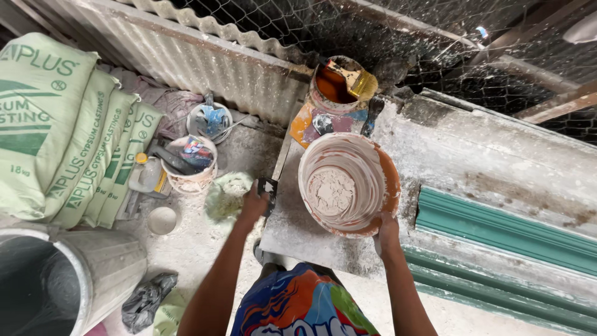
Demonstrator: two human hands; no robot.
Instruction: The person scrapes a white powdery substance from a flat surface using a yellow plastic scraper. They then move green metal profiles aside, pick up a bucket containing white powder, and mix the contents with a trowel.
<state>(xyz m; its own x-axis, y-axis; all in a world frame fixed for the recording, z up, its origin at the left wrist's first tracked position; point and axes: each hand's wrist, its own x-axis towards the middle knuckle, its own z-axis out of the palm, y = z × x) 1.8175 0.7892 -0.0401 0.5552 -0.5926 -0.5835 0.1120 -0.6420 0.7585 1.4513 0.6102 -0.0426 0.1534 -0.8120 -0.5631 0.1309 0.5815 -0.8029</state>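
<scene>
An orange bowl point(390, 180) coated inside with white plaster stands on a dusty grey worktable point(305, 233); a lump of plaster lies at its bottom. My right hand point(388, 233) grips the bowl's near rim. My left hand point(254, 204) is at the table's left edge, closed on a small dark scraper point(268, 188).
Behind the bowl stands a paint tin point(333, 87) with a brush point(351, 78) across it. A green moulding form point(497, 227) lies to the right. On the floor at left are stacked green sacks point(68, 130), small buckets point(189, 162) of tools, and a large grey bin point(93, 274).
</scene>
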